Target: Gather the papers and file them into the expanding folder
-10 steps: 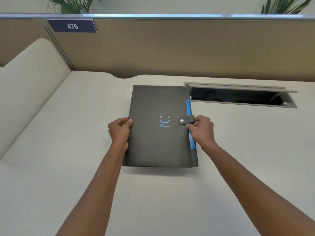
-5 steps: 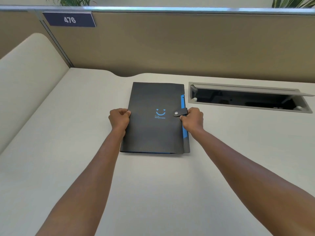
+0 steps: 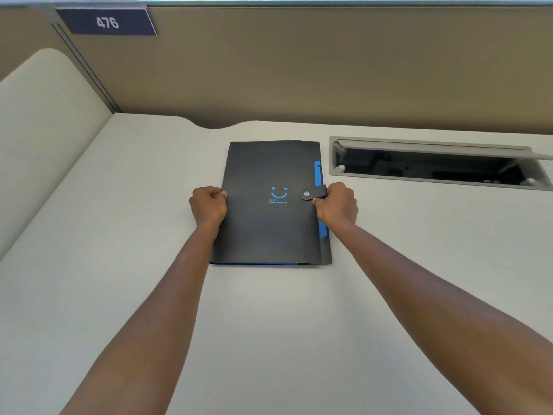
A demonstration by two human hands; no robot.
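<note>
A black expanding folder [image 3: 269, 229] with a blue smile print lies flat and closed on the pale desk [image 3: 119, 265]. Its snap strap [image 3: 312, 193] is fastened over the right edge, where blue inner dividers show. My left hand [image 3: 208, 205] is curled around the folder's left edge. My right hand [image 3: 336, 205] grips the right edge just below the strap, thumb on the cover. No loose papers are visible.
An open cable tray recess [image 3: 434, 166] is cut into the desk to the right of the folder. A tan partition [image 3: 299, 70] with a "476" sign [image 3: 106, 22] stands behind. A cream side panel [image 3: 39, 130] rises at the left.
The folder was lifted near me and has been moved away and laid flat on the desk. Both hands stay on its edges.
</note>
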